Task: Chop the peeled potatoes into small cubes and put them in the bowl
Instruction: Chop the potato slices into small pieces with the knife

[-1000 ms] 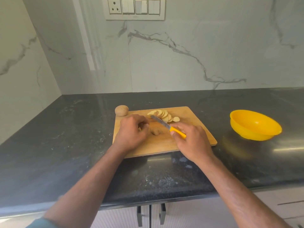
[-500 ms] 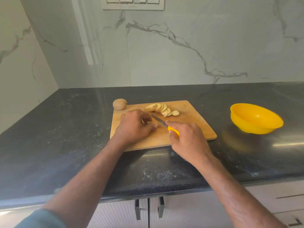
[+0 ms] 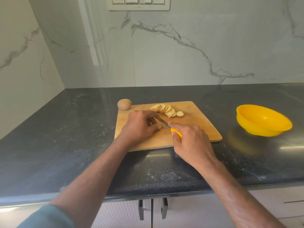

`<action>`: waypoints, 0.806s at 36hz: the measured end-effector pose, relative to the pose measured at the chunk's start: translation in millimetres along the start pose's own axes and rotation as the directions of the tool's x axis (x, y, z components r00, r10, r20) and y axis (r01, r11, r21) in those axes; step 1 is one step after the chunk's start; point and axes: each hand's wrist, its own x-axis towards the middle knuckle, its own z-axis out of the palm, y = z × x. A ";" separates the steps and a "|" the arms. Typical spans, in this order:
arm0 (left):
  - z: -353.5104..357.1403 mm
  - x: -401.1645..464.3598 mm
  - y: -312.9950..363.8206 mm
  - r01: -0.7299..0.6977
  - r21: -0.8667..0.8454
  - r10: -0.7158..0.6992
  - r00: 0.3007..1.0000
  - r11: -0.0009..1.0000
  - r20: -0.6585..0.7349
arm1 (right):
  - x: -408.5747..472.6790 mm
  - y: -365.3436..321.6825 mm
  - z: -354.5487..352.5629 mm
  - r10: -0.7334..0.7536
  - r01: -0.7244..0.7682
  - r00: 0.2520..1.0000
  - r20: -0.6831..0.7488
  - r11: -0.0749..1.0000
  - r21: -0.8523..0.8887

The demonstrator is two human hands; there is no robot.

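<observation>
My left hand (image 3: 141,125) curls over a potato piece (image 3: 160,126) on the cutting board (image 3: 197,127); my right hand (image 3: 191,143) grips the yellow-handled knife (image 3: 171,128), blade angled into that piece. Cut slices (image 3: 167,110) lie just beyond, a whole potato (image 3: 124,104) at the board's far-left corner, the yellow bowl (image 3: 263,122) well apart to the right.

Potato piece under left hand (image 3: 139,125) almost wholly hidden by curled fingers; shape and size of piece cannot tell. Knife (image 3: 171,128): handle mostly covered by right hand (image 3: 191,142), blade tip lost behind left fingers. Switch panel (image 3: 139,4) cut off by top edge. Teal sleeve (image 3: 47,218) cut by bottom edge. Cabinet handles (image 3: 153,209) partly cut below.
</observation>
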 end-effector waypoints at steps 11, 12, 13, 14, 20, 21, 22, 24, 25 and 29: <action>-1.9 5.5 -0.6 0.063 -0.101 -0.056 0.996 0.993 0.073 | -2.5 -3.0 -4.1 -0.023 0.023 0.999 0.033 1.000 -0.010; -1.6 5.9 -1.3 0.065 -0.101 -0.057 0.995 0.993 0.078 | -2.7 -3.5 -4.2 -0.028 0.028 0.999 0.033 1.000 -0.006; -0.8 6.5 -2.5 0.065 -0.101 -0.057 0.995 0.993 0.085 | -2.8 -3.7 -4.4 -0.034 0.034 0.999 0.032 0.999 -0.005; 0.2 7.2 -4.1 0.061 -0.097 -0.052 0.994 0.993 0.093 | -2.8 -4.0 -4.4 -0.039 0.039 0.999 0.033 0.999 -0.007; 3.1 8.9 -2.4 0.015 0.025 -0.018 0.987 1.000 0.158 | -3.3 -5.3 -4.1 -0.052 0.054 0.997 0.048 0.998 -0.028; 3.1 9.9 -2.5 0.011 0.030 -0.016 0.986 0.999 0.165 | -3.3 -5.7 -4.1 -0.047 0.049 0.998 0.049 0.998 -0.029; 2.6 11.0 -2.4 0.009 0.030 -0.014 0.984 1.000 0.178 | -3.4 -6.3 -4.4 -0.044 0.046 0.998 0.048 0.999 -0.028; 1.0 14.4 -2.8 0.006 0.035 -0.014 0.974 0.999 0.226 | -3.3 -8.4 -4.5 -0.045 0.046 0.998 0.053 0.999 -0.023; 0.1 16.8 -2.6 0.004 0.043 -0.015 0.966 0.999 0.257 | -3.5 -9.5 -4.5 -0.048 0.049 0.997 0.057 0.999 -0.021; -1.5 23.0 -3.7 0.004 0.019 -0.010 0.950 1.000 0.312 | -4.5 -10.8 -5.7 -0.056 0.055 0.996 0.065 0.998 0.007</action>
